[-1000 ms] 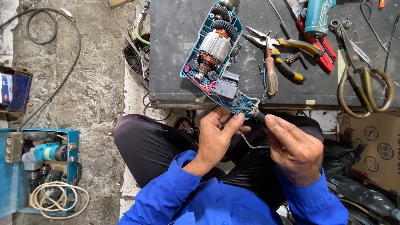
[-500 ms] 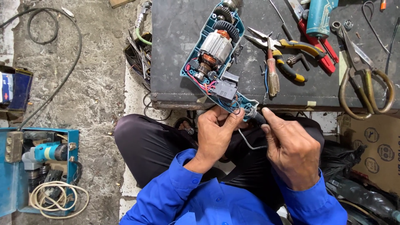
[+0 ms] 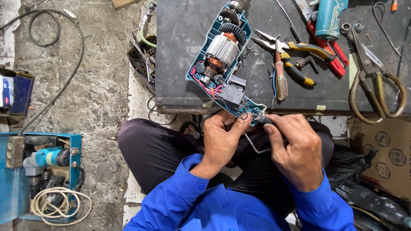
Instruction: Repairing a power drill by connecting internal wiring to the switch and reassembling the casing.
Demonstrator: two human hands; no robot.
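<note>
a dark, scuffed metal desk filled the upper half of the view, its front edge running across just above the person's lap. on it lay an opened teal power drill with its motor and red and blue wires exposed, tilted from 1 o'clock down to 5 o'clock, its handle end overhanging the desk edge. the left hand was curled around that handle end from below, fingers pressed against the casing. the right hand, at 3 o'clock of the left, pinched the black cord sleeve where it entered the handle; a thin pale wire looped down between the two hands.

on the desk at 3 o'clock of the drill lay yellow-handled needle-nose pliers and a brown-handled screwdriver, touching each other. further toward 3 o'clock sat large steel shears with brass-coloured loops, and at 1 o'clock a second teal tool body over red-handled pliers.

the floor was rough grey concrete with a black cable curving over it. at 8 o'clock an open blue case held another teal drill and a coiled white cord. a cardboard box stood at 4 o'clock.
</note>
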